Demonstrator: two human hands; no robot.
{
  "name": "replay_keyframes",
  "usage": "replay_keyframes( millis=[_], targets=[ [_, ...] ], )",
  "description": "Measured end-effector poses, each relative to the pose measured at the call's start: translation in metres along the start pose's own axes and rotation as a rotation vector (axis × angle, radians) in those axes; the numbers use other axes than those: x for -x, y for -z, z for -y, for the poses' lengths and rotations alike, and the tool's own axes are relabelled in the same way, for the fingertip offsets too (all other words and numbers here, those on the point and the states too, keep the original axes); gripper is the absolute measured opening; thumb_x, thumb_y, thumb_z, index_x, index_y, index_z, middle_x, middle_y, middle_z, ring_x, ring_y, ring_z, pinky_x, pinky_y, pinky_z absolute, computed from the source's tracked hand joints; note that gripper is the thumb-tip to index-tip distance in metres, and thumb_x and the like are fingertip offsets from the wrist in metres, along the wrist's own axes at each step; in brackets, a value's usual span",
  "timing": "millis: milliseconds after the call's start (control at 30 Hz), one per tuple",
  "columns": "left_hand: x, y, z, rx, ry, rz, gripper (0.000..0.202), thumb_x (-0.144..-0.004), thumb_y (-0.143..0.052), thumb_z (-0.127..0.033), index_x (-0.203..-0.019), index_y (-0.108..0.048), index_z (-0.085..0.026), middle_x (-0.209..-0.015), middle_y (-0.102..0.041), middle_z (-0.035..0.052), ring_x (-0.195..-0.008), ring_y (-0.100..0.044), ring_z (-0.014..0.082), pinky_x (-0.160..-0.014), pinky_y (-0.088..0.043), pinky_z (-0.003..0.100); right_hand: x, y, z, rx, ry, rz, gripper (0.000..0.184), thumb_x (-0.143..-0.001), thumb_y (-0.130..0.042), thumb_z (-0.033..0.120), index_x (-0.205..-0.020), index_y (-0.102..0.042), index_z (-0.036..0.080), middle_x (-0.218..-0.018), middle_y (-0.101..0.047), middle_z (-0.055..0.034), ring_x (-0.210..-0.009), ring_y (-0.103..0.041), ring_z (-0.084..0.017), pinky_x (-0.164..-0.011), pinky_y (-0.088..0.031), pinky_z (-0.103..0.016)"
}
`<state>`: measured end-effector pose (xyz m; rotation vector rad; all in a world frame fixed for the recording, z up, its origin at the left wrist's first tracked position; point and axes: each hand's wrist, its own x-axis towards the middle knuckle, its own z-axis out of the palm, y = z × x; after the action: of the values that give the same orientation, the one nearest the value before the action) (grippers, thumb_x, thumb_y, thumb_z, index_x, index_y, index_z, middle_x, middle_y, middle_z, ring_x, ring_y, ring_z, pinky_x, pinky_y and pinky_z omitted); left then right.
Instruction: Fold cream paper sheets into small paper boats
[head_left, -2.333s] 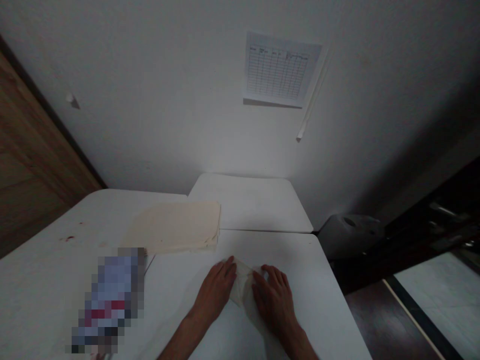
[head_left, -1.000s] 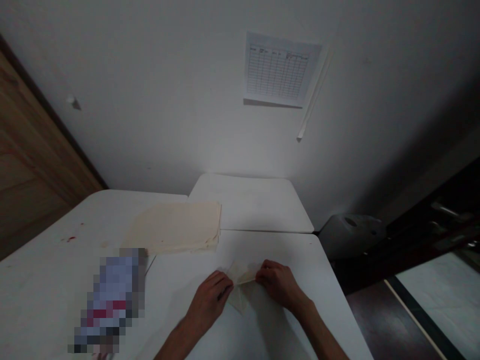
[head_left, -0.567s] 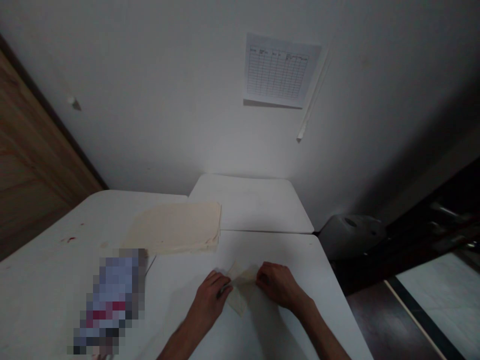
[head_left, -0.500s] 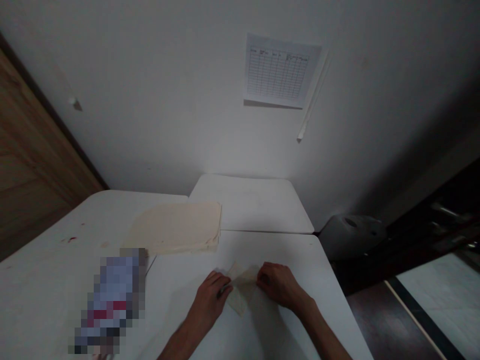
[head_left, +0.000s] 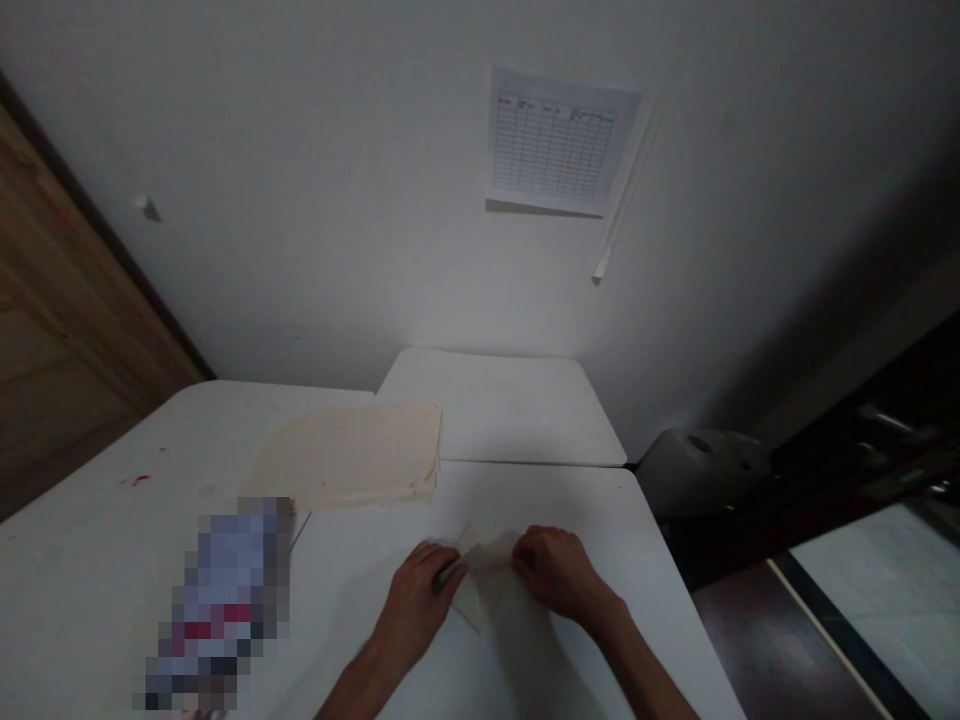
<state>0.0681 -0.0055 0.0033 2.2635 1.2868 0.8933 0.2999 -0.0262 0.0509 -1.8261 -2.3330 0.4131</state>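
A small folded sheet of thin, pale cream paper (head_left: 486,588) lies on the white table (head_left: 360,590) in front of me. My left hand (head_left: 426,585) is closed, with thumb and fingertips pinching the sheet's left side. At its right side, my right hand (head_left: 553,565) is closed too, its curled fingertips gripping the edge. The sheet's lower corner points toward me, and its upper corner shows between the hands. Farther back on the left rests a stack of larger cream sheets (head_left: 352,455).
A blurred-out blue and red item (head_left: 225,590) lies on the left of the table. A white board or tabletop (head_left: 510,405) stands at the back, against the wall. A printed table sheet (head_left: 559,140) hangs on the wall. A grey container (head_left: 697,470) is beyond the right edge.
Almost nothing differs. My left thumb has shifted slightly along the sheet, and the paper between my hands has changed shape a little.
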Motion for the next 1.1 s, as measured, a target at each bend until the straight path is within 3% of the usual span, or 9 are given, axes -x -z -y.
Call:
replay_keyframes(
  millis=[167,433,567,700,800,967,1100],
  targets=[
    [0.002,-0.014,0.008,-0.047,0.064,-0.049,0.025,-0.09,-0.051,-0.032,-0.108,-0.061,-0.017,-0.099,-0.068,0.0083,-0.088,-0.065,0.0219,-0.082,-0.054,0.039,-0.009,-0.007,0.005,0.04,-0.127,0.006,0.018,-0.08,-0.054,0.028,-0.081,-0.07,0.023,-0.083,-0.071,-0.0045,-0.08,-0.064,-0.021,-0.068,-0.038,-0.027],
    [0.007,-0.029,0.018,-0.239,-0.098,-0.152,0.028,-0.093,-0.046,-0.027,-0.116,-0.056,-0.014,-0.109,-0.061,0.0127,-0.104,-0.059,0.0259,-0.088,-0.052,0.043,-0.005,-0.007,0.01,0.001,-0.208,0.009,0.018,-0.078,-0.053,0.028,-0.079,-0.07,0.024,-0.082,-0.072,-0.0038,-0.08,-0.065,-0.021,-0.067,-0.037,-0.028],
    [0.002,-0.021,0.005,-0.287,-0.177,-0.088,0.024,-0.089,-0.046,-0.01,-0.108,-0.06,-0.016,-0.102,-0.055,0.0101,-0.094,-0.056,0.0231,-0.084,-0.052,0.042,-0.003,-0.008,0.011,-0.003,-0.234,-0.009,0.017,-0.08,-0.053,0.028,-0.08,-0.07,0.025,-0.082,-0.072,-0.0032,-0.08,-0.065,-0.021,-0.066,-0.037,-0.028],
    [-0.001,-0.019,-0.004,-0.287,-0.29,0.049,0.041,-0.08,-0.043,0.005,-0.106,-0.061,-0.02,-0.103,-0.054,0.0078,-0.095,-0.054,0.0215,-0.081,-0.053,0.037,0.0,-0.013,0.014,0.016,-0.256,-0.048,0.017,-0.082,-0.052,0.028,-0.08,-0.068,0.024,-0.08,-0.071,-0.0038,-0.078,-0.064,-0.02,-0.065,-0.036,-0.027],
    [-0.002,-0.021,-0.001,-0.28,-0.311,0.123,0.045,-0.077,-0.043,0.008,-0.105,-0.062,-0.021,-0.102,-0.055,0.0063,-0.095,-0.054,0.0209,-0.08,-0.054,0.035,0.002,-0.018,0.015,0.005,-0.277,-0.09,0.016,-0.084,-0.053,0.029,-0.078,-0.067,0.023,-0.079,-0.071,-0.0029,-0.075,-0.064,-0.019,-0.063,-0.035,-0.026],
    [0.003,-0.023,0.009,-0.298,-0.32,0.173,0.059,-0.072,-0.04,0.013,-0.114,-0.06,-0.023,-0.113,-0.054,0.008,-0.104,-0.052,0.0222,-0.089,-0.051,0.039,0.006,-0.027,0.011,-0.013,-0.334,-0.222,0.018,-0.088,-0.053,0.032,-0.077,-0.064,0.023,-0.079,-0.068,-0.0006,-0.072,-0.062,-0.017,-0.062,-0.035,-0.024],
    [0.007,-0.02,0.007,-0.308,-0.306,0.19,0.065,-0.071,-0.04,0.014,-0.12,-0.058,-0.024,-0.118,-0.053,0.0086,-0.108,-0.051,0.0227,-0.092,-0.05,0.042,0.018,-0.038,0.013,0.029,-0.248,-0.304,0.019,-0.094,-0.047,0.026,-0.086,-0.064,0.024,-0.084,-0.065,-0.0008,-0.075,-0.062,-0.014,-0.062,-0.035,-0.022]
  ],
)
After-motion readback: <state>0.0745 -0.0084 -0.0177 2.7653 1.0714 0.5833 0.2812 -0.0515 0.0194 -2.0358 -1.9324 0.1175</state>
